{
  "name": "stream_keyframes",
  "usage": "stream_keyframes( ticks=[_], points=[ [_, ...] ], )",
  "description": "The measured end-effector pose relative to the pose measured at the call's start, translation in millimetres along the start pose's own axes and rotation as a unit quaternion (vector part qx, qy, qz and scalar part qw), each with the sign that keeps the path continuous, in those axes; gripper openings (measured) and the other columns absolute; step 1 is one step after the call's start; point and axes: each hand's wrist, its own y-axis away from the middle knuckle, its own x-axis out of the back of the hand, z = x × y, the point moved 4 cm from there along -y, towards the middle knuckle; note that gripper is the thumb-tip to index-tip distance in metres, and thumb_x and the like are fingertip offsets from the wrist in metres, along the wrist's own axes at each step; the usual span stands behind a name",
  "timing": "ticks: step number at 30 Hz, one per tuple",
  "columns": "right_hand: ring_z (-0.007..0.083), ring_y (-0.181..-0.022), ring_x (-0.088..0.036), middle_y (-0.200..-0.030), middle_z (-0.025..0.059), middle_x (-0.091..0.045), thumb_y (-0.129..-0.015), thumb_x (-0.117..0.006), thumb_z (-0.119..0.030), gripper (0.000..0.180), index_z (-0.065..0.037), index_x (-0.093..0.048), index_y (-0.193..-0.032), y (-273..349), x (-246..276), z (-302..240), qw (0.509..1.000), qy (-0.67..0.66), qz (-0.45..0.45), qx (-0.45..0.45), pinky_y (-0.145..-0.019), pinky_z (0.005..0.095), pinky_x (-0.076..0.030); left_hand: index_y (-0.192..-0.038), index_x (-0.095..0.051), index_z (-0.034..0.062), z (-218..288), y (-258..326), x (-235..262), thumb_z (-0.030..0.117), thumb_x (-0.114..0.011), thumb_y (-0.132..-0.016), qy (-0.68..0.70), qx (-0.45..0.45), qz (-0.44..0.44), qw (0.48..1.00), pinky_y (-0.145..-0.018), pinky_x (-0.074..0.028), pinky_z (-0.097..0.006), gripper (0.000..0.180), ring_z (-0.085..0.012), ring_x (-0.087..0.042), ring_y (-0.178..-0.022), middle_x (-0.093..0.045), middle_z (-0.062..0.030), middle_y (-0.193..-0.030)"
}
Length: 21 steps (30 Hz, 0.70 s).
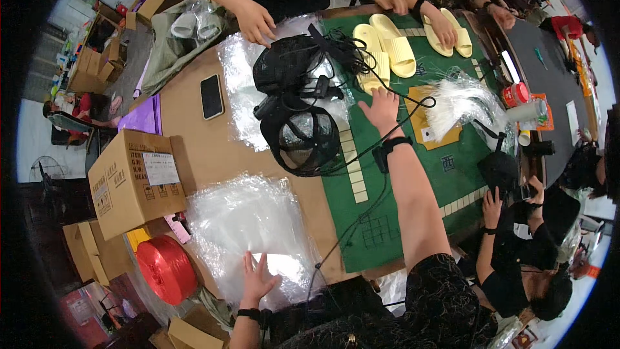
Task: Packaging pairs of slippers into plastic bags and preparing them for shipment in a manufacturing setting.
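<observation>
My left hand (258,278) rests with spread fingers on the near end of a stack of clear plastic bags (248,210). Stretched far across the table, my right hand (382,110) has its thumb out and its fingertips at the near end of a pale yellow slipper (373,68); whether they touch it I cannot tell. Beside that slipper lies its mate (397,52). A black strap harness with cables (300,116) sits just left of my right hand, on more clear bags (242,116). One black cable passes by my right wrist.
Across the table, a co-worker's hand (442,29) is on another yellow slipper pair (464,42). Another person's hand (256,22) hovers near the harness. A phone (211,97), a carton (132,181) and a red twine roll (166,270) stand left. White ties (458,103) lie right on the green mat.
</observation>
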Motion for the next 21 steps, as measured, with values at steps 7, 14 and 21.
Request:
stream_keyframes(
  ticks=[7,14,21],
  points=[
    [0.0285,-0.100,-0.051,-0.102,0.0107,-0.057,-0.073,-0.066,-0.045,0.050,-0.006,-0.060,-0.103,159.9,13.4,-33.0,0.992,0.078,-0.008,0.103,-0.089,0.0437,-0.036,-0.140,-0.035,0.0123,-2.1,2.8,-6.9,0.046,-0.074,-0.066,-0.094,-0.035,0.000,0.995,-0.110,-0.013,-0.053,0.090,-0.0482,-0.016,-0.133,-0.017,-0.0353,-0.142],
    [0.0314,-0.094,-0.054,-0.098,0.0138,-0.057,-0.074,-0.068,-0.034,0.046,-0.001,-0.058,-0.104,369.7,25.0,-111.8,0.938,-0.120,-0.155,0.286,-0.079,0.0418,-0.045,-0.142,-0.029,0.0075,-3.7,3.1,-6.3,0.053,-0.070,-0.066,-0.126,-0.097,0.002,0.987,-0.110,-0.014,-0.053,0.097,-0.0468,-0.017,-0.134,-0.024,-0.0384,-0.138],
    [0.0352,-0.101,-0.052,-0.106,0.0184,-0.056,-0.070,-0.070,-0.020,0.048,-0.006,-0.053,-0.114,396.6,83.8,-95.9,0.965,-0.245,0.016,0.091,-0.088,0.0448,-0.042,-0.139,-0.033,0.0061,-30.7,17.9,-10.9,0.053,-0.067,-0.070,-0.104,-0.191,0.092,0.972,-0.108,-0.019,-0.052,0.090,-0.0472,-0.021,-0.133,-0.027,-0.0356,-0.138]
  ],
)
